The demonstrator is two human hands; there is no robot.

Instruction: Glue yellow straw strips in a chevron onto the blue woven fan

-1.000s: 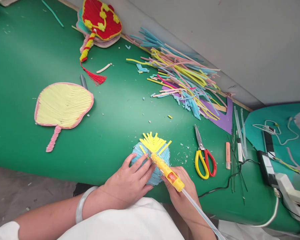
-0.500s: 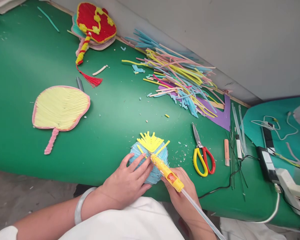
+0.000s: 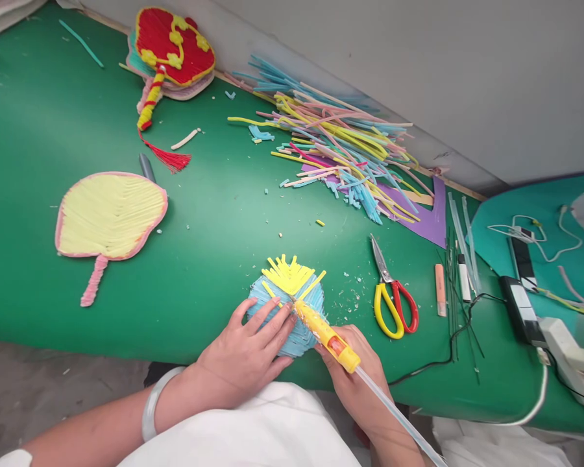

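A blue fan-shaped piece, covered in fuzzy strips, lies at the table's near edge. Short yellow strips fan out across its far part. My left hand rests flat on its left side, fingers stretched out. A yellow hot glue gun is gripped in my right hand, its nozzle down at the base of the yellow strips, close to my left fingertips. From its back runs a long clear glue stick. The grip of the gun is mostly hidden beneath my hand.
Scissors lie right of the blue piece. Beyond them are a heap of coloured pipe cleaners and purple sheet. A yellow fan lies left, a red fan behind it. A black cord crosses at right.
The view has shifted slightly, so the table items sit a little farther left. Both hands and the glue gun keep nearly the same place on the blue piece.
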